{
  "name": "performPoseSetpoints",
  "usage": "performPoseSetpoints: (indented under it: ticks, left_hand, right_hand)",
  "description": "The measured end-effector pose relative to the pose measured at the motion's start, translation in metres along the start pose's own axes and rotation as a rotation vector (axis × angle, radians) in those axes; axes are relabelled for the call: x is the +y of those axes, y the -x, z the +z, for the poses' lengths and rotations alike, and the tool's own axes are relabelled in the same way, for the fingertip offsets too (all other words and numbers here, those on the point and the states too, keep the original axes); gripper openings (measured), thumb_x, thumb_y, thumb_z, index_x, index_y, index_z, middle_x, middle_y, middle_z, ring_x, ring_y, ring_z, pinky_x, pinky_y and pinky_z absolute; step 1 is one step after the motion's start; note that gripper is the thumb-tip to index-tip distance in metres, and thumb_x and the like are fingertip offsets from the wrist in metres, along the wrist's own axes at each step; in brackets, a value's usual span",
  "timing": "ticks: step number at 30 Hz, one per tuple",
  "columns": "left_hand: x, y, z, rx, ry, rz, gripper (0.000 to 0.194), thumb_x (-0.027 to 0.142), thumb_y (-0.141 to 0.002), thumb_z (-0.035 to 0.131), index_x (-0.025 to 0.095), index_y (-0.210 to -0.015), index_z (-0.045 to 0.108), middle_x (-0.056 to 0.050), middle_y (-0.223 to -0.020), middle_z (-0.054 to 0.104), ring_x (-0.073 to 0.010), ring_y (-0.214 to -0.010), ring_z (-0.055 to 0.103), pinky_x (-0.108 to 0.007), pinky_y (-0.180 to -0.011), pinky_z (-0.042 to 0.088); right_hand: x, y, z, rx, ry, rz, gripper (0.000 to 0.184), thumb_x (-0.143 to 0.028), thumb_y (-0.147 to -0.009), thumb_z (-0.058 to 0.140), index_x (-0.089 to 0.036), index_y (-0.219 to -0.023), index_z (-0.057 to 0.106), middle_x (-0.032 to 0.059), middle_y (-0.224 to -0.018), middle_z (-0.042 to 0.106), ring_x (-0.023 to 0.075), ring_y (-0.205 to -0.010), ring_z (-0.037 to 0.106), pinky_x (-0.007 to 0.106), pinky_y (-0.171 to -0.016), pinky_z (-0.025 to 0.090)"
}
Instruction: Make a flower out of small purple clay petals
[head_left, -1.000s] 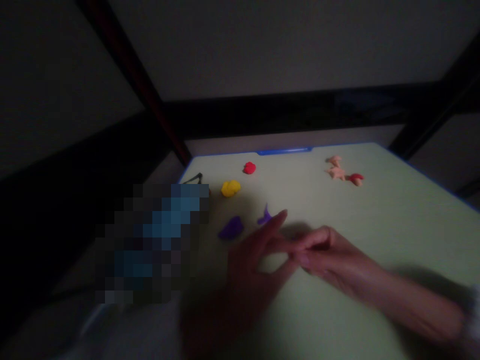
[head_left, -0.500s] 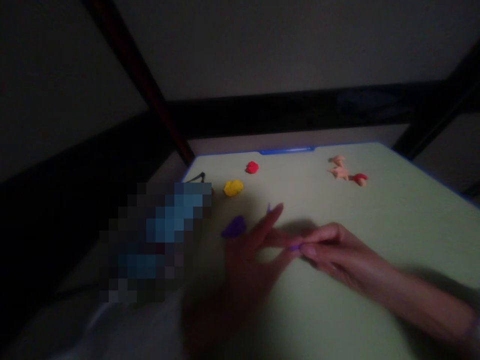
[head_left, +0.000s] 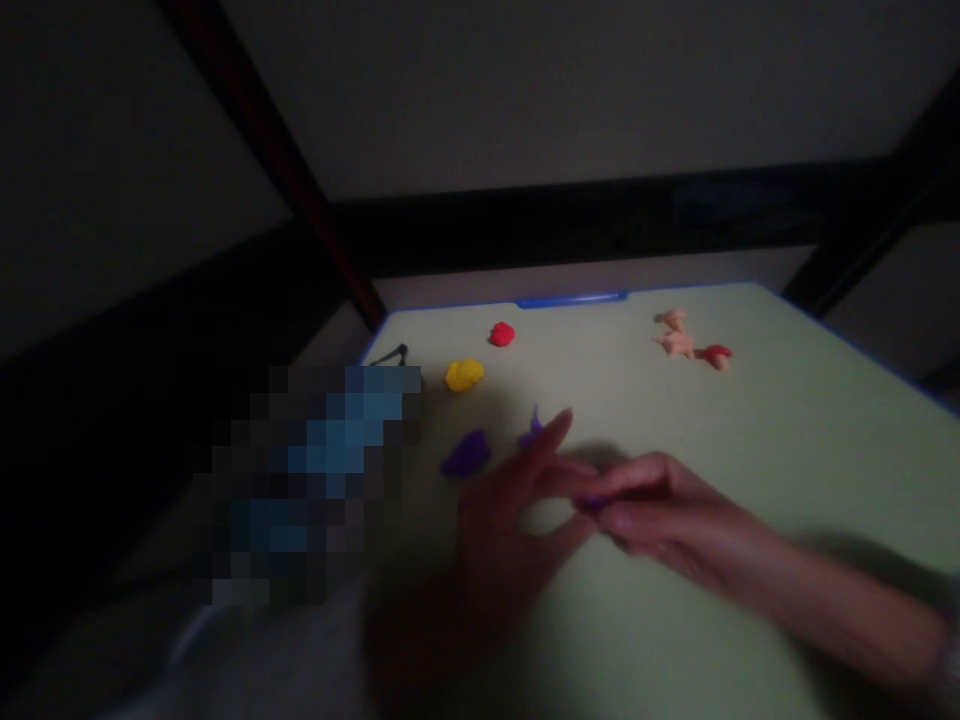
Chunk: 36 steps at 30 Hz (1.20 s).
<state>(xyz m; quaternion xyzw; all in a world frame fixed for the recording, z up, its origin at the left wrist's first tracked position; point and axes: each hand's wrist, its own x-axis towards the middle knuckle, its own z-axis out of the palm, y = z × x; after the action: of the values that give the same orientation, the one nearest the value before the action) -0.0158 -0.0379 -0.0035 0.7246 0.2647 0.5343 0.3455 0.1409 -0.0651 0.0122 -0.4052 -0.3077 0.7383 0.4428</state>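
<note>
Between the fingertips of both hands is a small piece of purple modelling clay (head_left: 595,502), mostly covered by the fingers. My left hand (head_left: 510,510) pinches it from the left, thumb below and index finger stretched up and away. From the right, my right hand (head_left: 667,505) grips the same piece between thumb and fingers. A larger purple clay lump (head_left: 466,455) lies on the table just left of my left hand. Behind my left index finger, a small pointed purple clay piece (head_left: 531,432) shows in part.
On the pale table (head_left: 600,370) lie a yellow clay lump (head_left: 464,375) and a red clay lump (head_left: 502,334). Several peach-coloured clay pieces (head_left: 677,344), one with a red clay part (head_left: 718,353), lie at the back right. A pixelated, blurred-out area (head_left: 322,470) covers the left side.
Both hands stay together at the purple piece, with the fingers slightly shifted and less of the piece showing. More of the small pointed piece behind my left hand is visible.
</note>
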Motion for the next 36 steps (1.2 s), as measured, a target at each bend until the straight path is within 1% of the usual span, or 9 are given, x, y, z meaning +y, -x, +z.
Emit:
performPoseSetpoints:
  ticks: [6, 9, 14, 19, 23, 26, 29, 32, 36]
  left_hand:
    - [-0.002, 0.002, 0.005, 0.009, -0.026, -0.032, 0.067, 0.02, -0.07, 0.072, 0.04, -0.128, 0.043, 0.004, -0.083, 0.072, -0.0187, -0.078, 0.069, -0.035, -0.079, 0.057]
    - [-0.002, 0.002, 0.005, -0.007, -0.041, -0.029, 0.068, 0.021, -0.07, 0.072, 0.04, -0.128, 0.043, 0.005, -0.082, 0.073, -0.0182, -0.077, 0.069, -0.034, -0.079, 0.057]
    - [0.003, 0.003, 0.004, -0.022, -0.081, -0.038, 0.068, 0.019, -0.07, 0.072, 0.04, -0.128, 0.043, 0.006, -0.082, 0.073, -0.0185, -0.078, 0.07, -0.034, -0.081, 0.057]
    - [0.0, 0.004, 0.005, -0.027, -0.031, -0.031, 0.071, 0.017, -0.068, 0.073, 0.042, -0.127, 0.043, 0.007, -0.087, 0.073, -0.0169, -0.077, 0.07, -0.03, -0.079, 0.058]
    - [-0.004, 0.002, 0.005, 0.083, 0.068, -0.074, 0.069, 0.016, -0.066, 0.074, 0.039, -0.125, 0.047, 0.006, -0.084, 0.074, -0.0169, -0.075, 0.07, -0.032, -0.078, 0.058]
    - [-0.004, 0.002, 0.004, 0.148, 0.079, -0.119, 0.069, 0.014, -0.064, 0.076, 0.038, -0.122, 0.05, 0.006, -0.081, 0.074, -0.0174, -0.073, 0.07, -0.033, -0.079, 0.058]
    - [-0.004, 0.002, 0.004, 0.14, 0.063, -0.138, 0.069, 0.012, -0.063, 0.076, 0.039, -0.121, 0.051, 0.006, -0.08, 0.074, -0.0176, -0.071, 0.07, -0.032, -0.079, 0.058]
    - [-0.005, 0.003, 0.003, 0.153, 0.043, -0.132, 0.067, 0.012, -0.063, 0.076, 0.039, -0.12, 0.052, 0.006, -0.079, 0.074, -0.0178, -0.069, 0.07, -0.033, -0.078, 0.058]
    - [-0.001, 0.002, 0.001, 0.155, 0.009, -0.107, 0.067, 0.012, -0.064, 0.076, 0.04, -0.12, 0.052, 0.007, -0.077, 0.074, -0.0167, -0.065, 0.069, -0.031, -0.076, 0.058]
  right_hand:
    - [0.008, -0.003, -0.003, 0.0, -0.054, -0.013, 0.015, -0.026, -0.052, 0.083, -0.025, -0.063, 0.073, -0.0026, -0.058, 0.064, 0.0041, -0.047, 0.036, 0.018, -0.043, 0.025]
    - [0.008, -0.004, -0.003, 0.024, -0.04, -0.014, 0.015, -0.026, -0.05, 0.083, -0.024, -0.06, 0.072, -0.0017, -0.058, 0.065, 0.0045, -0.047, 0.038, 0.019, -0.043, 0.026]
    - [0.006, -0.003, 0.001, 0.089, -0.003, 0.001, 0.02, -0.029, -0.043, 0.085, -0.023, -0.053, 0.07, -0.0025, -0.054, 0.064, 0.0043, -0.047, 0.042, 0.019, -0.043, 0.026]
    - [0.005, -0.001, 0.003, 0.086, 0.016, -0.007, 0.02, -0.03, -0.044, 0.085, -0.022, -0.053, 0.07, -0.0019, -0.058, 0.066, 0.004, -0.048, 0.045, 0.019, -0.044, 0.028]
    - [0.002, 0.0, 0.0, 0.058, -0.009, -0.022, 0.02, -0.031, -0.049, 0.084, -0.022, -0.065, 0.074, -0.0023, -0.057, 0.065, 0.0014, -0.044, 0.039, 0.016, -0.041, 0.026]
    - [-0.001, 0.0, -0.002, 0.074, -0.024, -0.048, 0.017, -0.028, -0.052, 0.083, -0.021, -0.065, 0.074, -0.003, -0.051, 0.062, 0.0024, -0.045, 0.04, 0.016, -0.04, 0.028]
    - [-0.002, -0.001, -0.001, 0.111, -0.023, -0.049, 0.016, -0.027, -0.051, 0.083, -0.02, -0.06, 0.073, -0.0039, -0.047, 0.059, 0.0025, -0.044, 0.04, 0.015, -0.04, 0.028]
    - [-0.003, 0.0, 0.001, 0.139, -0.043, -0.036, 0.018, -0.028, -0.048, 0.084, -0.021, -0.057, 0.072, -0.0034, -0.05, 0.061, 0.0024, -0.044, 0.041, 0.016, -0.041, 0.029]
    - [-0.003, 0.001, 0.002, 0.13, -0.033, -0.021, 0.018, -0.028, -0.048, 0.085, -0.021, -0.058, 0.071, -0.0046, -0.046, 0.057, 0.0023, -0.044, 0.042, 0.014, -0.04, 0.029]
